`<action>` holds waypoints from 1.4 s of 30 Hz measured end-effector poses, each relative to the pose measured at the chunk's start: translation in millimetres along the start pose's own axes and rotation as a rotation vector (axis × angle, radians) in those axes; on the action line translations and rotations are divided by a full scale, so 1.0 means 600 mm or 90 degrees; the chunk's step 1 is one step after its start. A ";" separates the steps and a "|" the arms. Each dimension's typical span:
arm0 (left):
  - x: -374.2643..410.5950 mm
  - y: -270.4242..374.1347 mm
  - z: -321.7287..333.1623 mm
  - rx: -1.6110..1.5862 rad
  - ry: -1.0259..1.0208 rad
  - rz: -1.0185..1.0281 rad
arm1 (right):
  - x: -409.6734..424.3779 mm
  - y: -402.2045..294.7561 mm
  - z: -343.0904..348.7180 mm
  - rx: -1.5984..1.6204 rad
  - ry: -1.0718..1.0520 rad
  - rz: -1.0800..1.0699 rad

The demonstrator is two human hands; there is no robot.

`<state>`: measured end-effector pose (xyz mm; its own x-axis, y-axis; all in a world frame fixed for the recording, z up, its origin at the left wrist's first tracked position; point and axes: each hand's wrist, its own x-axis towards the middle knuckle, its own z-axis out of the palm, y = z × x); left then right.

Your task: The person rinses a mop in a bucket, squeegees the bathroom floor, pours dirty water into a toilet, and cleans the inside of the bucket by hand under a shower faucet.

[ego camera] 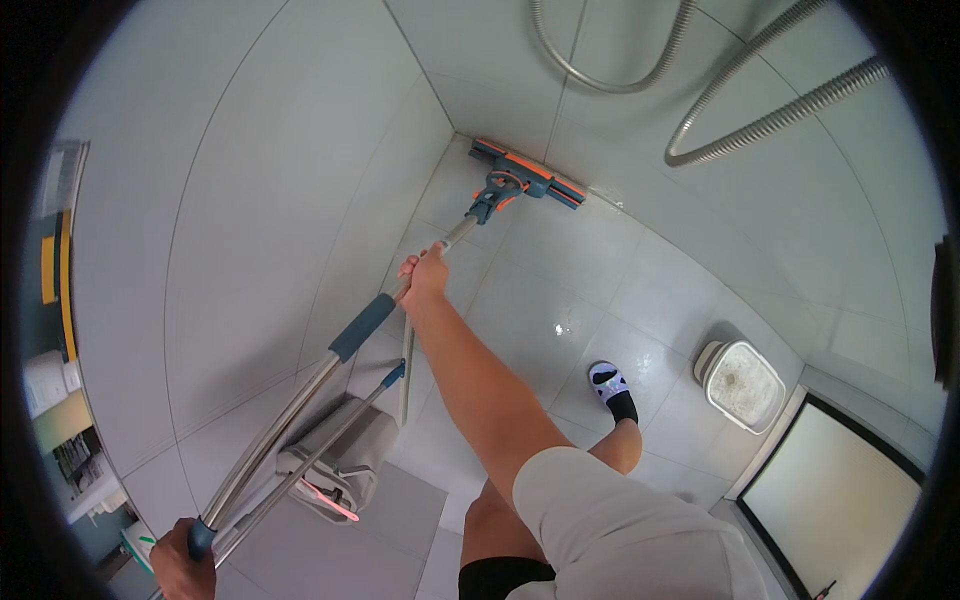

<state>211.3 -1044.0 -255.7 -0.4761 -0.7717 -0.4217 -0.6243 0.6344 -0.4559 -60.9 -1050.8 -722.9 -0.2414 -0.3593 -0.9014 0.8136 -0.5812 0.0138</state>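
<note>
A long-handled mop with a teal and orange head (529, 174) reaches across the tiled floor. The head lies along the foot of the far wall, near the corner. My right hand (426, 279) is closed around the metal pole (459, 231) below the head. The teal foam grip (361, 327) is a little nearer to me than that hand. At the lower left, my left hand (184, 561) holds the teal end (201, 538) of the handle. A second metal pole (319, 454) with a blue tip runs beside the handle, near my left hand.
A grey plastic bucket (375, 424) with a pink-handled brush (330, 501) stands by the left wall. A white rectangular container (742, 386) sits on the right. Metal shower hoses (757, 131) hang above. A framed panel (832, 495) is at lower right, shelves (64, 420) at left.
</note>
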 end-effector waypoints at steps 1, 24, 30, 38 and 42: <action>0.002 -0.004 0.008 -0.002 0.013 -0.021 | -0.011 0.003 -0.009 0.017 0.001 0.018; 0.097 0.073 -0.044 0.068 -0.148 0.166 | -0.129 -0.224 -0.187 0.108 0.170 -0.121; 0.083 0.008 -0.061 0.202 -0.266 0.034 | -0.090 -0.089 -0.110 0.057 0.176 -0.045; 0.050 -0.066 0.024 0.032 -0.278 -0.014 | -0.025 0.008 -0.076 -0.095 0.148 -0.058; 0.026 -0.044 0.042 -0.036 -0.299 -0.100 | 0.001 0.055 -0.027 -0.192 0.132 -0.026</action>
<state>235.8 -1071.3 -269.9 -0.0508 -0.7451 -0.6651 -0.7045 0.4987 -0.5049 -25.6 -1058.2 -730.1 -0.1888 -0.1664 -0.9678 0.9325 -0.3393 -0.1236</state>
